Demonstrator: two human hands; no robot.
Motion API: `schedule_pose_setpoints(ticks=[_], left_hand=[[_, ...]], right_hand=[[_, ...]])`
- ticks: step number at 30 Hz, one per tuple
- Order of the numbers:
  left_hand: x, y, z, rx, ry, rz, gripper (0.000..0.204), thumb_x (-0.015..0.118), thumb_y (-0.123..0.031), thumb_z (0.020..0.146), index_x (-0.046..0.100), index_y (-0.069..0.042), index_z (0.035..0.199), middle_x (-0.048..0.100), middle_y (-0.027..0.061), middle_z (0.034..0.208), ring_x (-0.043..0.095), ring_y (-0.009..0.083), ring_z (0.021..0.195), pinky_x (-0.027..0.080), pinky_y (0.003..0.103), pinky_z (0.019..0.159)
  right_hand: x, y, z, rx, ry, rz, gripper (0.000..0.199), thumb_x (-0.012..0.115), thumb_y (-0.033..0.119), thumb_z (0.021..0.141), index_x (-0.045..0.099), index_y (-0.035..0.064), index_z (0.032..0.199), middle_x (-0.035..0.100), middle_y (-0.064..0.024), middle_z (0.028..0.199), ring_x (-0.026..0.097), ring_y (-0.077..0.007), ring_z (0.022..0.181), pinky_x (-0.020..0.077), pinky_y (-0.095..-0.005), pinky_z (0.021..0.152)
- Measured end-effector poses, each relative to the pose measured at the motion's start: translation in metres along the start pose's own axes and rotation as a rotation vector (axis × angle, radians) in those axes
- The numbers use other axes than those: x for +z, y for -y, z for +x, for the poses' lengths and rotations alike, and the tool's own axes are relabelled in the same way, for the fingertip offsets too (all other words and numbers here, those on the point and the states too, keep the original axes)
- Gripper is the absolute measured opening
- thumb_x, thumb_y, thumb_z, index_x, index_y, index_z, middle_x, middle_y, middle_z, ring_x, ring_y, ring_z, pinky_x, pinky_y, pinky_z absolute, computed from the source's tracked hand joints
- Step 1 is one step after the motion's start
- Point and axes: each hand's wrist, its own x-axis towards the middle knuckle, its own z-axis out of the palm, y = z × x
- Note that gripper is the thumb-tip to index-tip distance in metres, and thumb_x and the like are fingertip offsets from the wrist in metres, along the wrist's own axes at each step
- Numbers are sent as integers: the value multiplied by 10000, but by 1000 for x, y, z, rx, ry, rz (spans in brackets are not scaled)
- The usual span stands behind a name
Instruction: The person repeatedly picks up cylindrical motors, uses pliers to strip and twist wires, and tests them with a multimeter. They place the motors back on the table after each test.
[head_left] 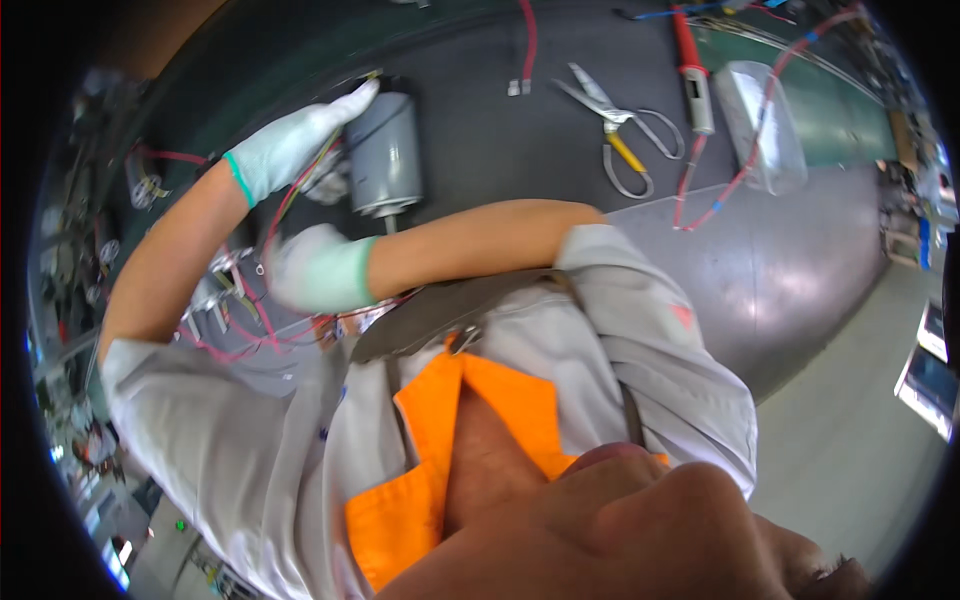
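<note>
A grey cylindrical motor (384, 155) lies on the dark worktop, its metal shaft (391, 224) pointing toward me. My left hand (300, 140), in a white glove with a green cuff, grips the motor at its far left end, one finger stretched along the dark end cap. Red and yellow-green wires (298, 188) run from beneath this hand toward my right hand (322, 270). That gloved hand has crossed over to the left, below the motor and near the wires. Motion smears its fingers, so its hold cannot be made out.
Scissors (618, 128) with a yellow-wrapped handle lie open right of the motor. Beyond them are a red-and-grey handheld tool (694, 85) on a cord and a clear plastic tray (762, 130). A red lead (529, 45) lies at the back. Pink wires (245, 340) with metal parts gather at left.
</note>
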Motion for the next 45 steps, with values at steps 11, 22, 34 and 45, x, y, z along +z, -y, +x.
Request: schedule_pose_setpoints(ticks=[11,22,34,45], left_hand=[[-5,74,63,501,-760,610,775,353,-643,1060,657,51,896,616,319,829,598,524,870,470,514,771],[36,59,62,682,-719,458,588,447,-509,1078,687,19,982,651,275,846,638,482,828,495,497,725],[48,88,62,801,-784,740,240,501,-269,1077,677,-124,1150,672,129,875,665,339,727,530,431,636],[38,62,57,527,-603,605,710,391,-647,1042,683,-12,916,651,239,767,666,430,830,525,483,772]], right_hand=[[-245,-65,-226,473,-303,538,354,613,301,996,709,37,1212,728,-120,1194,695,-242,1062,550,-359,919],[-353,-215,-481,1412,-444,-456,330,696,330,904,784,101,1124,754,-207,1003,738,-337,955,537,-404,864],[-340,-251,-507,1357,-446,-447,249,683,125,858,790,35,1065,781,-151,942,738,-222,876,549,-339,836],[-362,-220,-495,1261,-843,-399,196,769,63,866,808,39,1056,739,-4,846,609,-85,715,504,-261,668]])
